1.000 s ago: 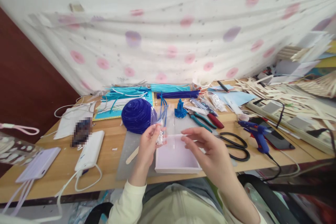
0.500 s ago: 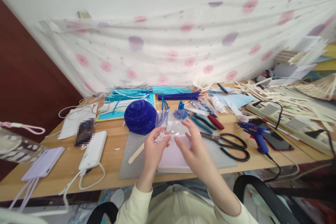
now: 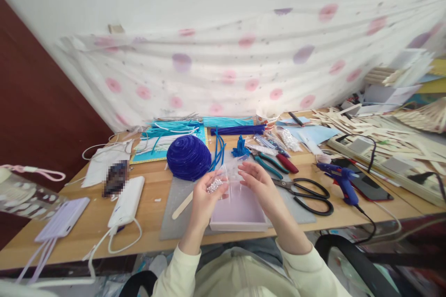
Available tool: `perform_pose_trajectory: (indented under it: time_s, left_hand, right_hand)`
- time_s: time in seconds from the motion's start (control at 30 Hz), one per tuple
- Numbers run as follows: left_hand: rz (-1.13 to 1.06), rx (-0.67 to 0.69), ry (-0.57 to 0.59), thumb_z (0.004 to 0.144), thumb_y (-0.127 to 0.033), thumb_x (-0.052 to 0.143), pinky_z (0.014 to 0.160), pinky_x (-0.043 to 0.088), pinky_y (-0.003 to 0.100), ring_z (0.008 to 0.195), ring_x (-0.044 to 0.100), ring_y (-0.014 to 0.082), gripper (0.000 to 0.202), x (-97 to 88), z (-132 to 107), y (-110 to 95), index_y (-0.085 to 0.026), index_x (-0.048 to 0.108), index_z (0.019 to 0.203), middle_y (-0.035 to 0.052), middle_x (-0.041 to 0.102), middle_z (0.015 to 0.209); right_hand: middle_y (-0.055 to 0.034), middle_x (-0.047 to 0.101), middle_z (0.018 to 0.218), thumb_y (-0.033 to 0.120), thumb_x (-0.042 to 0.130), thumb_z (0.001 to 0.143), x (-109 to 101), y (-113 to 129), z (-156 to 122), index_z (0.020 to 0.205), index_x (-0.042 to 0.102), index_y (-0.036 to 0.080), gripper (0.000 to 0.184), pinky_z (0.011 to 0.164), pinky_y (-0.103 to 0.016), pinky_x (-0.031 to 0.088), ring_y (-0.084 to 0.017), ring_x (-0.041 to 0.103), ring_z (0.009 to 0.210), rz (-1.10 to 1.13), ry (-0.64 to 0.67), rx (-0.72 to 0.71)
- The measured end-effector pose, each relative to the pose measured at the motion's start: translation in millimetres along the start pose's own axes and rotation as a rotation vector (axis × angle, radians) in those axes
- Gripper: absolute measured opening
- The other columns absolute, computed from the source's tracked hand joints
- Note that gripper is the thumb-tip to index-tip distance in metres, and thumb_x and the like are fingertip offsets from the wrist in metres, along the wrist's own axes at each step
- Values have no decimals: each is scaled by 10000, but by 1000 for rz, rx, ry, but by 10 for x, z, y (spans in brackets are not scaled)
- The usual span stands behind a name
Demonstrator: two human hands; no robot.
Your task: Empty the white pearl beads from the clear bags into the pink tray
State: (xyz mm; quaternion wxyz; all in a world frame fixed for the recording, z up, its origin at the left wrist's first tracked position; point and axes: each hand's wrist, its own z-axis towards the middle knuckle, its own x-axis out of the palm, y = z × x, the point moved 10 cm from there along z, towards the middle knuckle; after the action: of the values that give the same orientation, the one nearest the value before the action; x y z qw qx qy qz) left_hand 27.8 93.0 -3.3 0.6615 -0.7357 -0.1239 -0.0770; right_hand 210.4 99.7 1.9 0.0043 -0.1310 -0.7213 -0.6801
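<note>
My left hand (image 3: pixel 205 197) grips a small clear plastic bag of white beads (image 3: pixel 216 184) at its lower end. My right hand (image 3: pixel 259 183) pinches the bag's other side, fingers closed on the plastic. Both hands hover over a shallow pale pink box (image 3: pixel 239 209) that rests on a grey mat (image 3: pixel 170 218) at the table's front edge. Just behind the bag sit a dark blue coiled dome (image 3: pixel 189 157) and a small blue figure (image 3: pixel 240 147).
Pliers (image 3: pixel 275 163), black scissors (image 3: pixel 310 190) and a blue glue gun (image 3: pixel 339 176) lie to the right. A white power bank (image 3: pixel 127 200), a phone (image 3: pixel 62 218) and cables lie left. A wooden stick (image 3: pixel 183 205) lies on the mat. Wooden strips pile up far right.
The right hand has closed in from the box's right side onto the bag. The bag has dropped from upright to lower, over the box. The view shifted slightly.
</note>
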Motion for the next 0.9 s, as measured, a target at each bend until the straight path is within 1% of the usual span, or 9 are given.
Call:
perform_pose_trajectory:
  time_s: [0.1,0.17,0.27,0.33,0.43,0.53,0.6,0.73,0.9]
  left_hand:
    - [-42,-42,-9,528,-286,936,581,613,259,778,699,178,591,24,-21,37,-131,734,1061,91,773,948]
    - [-51,-52,-16,506,-296,948,575,609,256,776,698,179,607,29,-28,34,-130,735,1050,88,769,933]
    - [-47,-58,-14,506,-317,952,571,606,256,788,698,184,611,31,-32,24,-135,738,1049,85,765,936]
    - [-39,-63,2,520,-332,948,571,602,255,778,693,179,608,41,-34,23,-139,741,1059,79,763,931]
    - [-24,-63,30,526,-346,945,572,601,260,781,689,183,604,61,-40,26,-141,748,1059,81,761,931]
    - [-2,-56,42,542,-356,938,577,604,264,825,693,200,595,65,-42,39,-149,752,1068,86,759,938]
    - [11,-50,43,568,-363,927,582,606,264,837,690,199,573,57,-37,53,-150,753,1071,86,755,941]
    - [15,-42,43,587,-360,920,585,607,264,831,692,196,566,31,-21,86,-149,748,1083,90,759,958]
    - [13,-51,32,573,-351,925,590,608,267,821,696,195,581,19,-26,69,-143,740,1083,87,764,947]
  right_hand:
    - [-98,754,1076,436,803,639,27,13,21,1019,663,235,452,732,-344,542,-257,701,976,-11,-6,-16]
    - [-73,749,963,460,802,646,40,44,26,1014,679,225,454,657,-311,515,-224,687,848,-25,-6,-30]
    - [-21,690,771,517,808,650,54,90,42,959,702,204,452,569,-286,465,-169,601,652,-55,-7,-56]
    - [6,637,684,551,820,631,65,98,72,850,696,198,433,536,-282,437,-142,534,571,-80,-11,-71]
    - [12,610,679,603,823,595,63,68,133,742,637,210,459,526,-287,439,-135,511,553,-106,-39,-88]
    - [2,626,738,639,805,589,38,22,175,795,620,222,501,514,-291,456,-144,528,565,-120,-85,-101]
    - [5,612,702,637,797,600,31,2,184,785,625,222,486,502,-289,443,-146,516,552,-136,-97,-106]
    - [10,574,622,643,771,629,32,6,176,667,587,232,452,507,-295,429,-155,504,544,-152,-76,-112]
    - [0,597,691,683,739,634,23,0,175,714,552,236,491,529,-299,469,-176,574,614,-127,-68,-99]
